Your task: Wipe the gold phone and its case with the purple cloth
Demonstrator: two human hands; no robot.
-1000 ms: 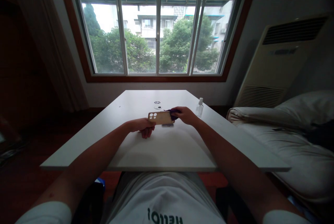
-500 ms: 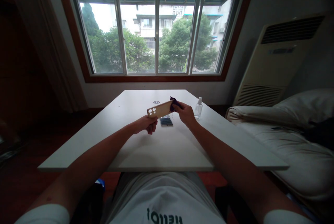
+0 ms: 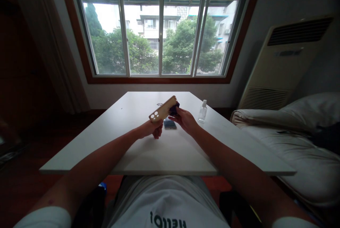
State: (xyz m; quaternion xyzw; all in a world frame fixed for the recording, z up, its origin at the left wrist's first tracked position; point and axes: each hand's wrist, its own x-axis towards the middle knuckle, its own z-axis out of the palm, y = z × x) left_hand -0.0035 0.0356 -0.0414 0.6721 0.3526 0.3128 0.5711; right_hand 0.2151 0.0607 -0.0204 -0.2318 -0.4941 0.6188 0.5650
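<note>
A yellowish phone case with round camera holes is held up over the table, tilted with its right end higher. My left hand is closed on its lower left end, near the holes. In my right hand is a bunched dark purple cloth, pressed against the right part of the case. Beneath the case a phone lies flat on the table, partly hidden by the case and my fingers.
The white table spreads out before me. A clear spray bottle with a white cap stands right of my hands. A small dark ring-like item lies behind the case. A pale sofa is at the right.
The case has tilted more steeply, its right end rising. My right hand has shifted the cloth slightly left and down, from the case's end onto its face.
</note>
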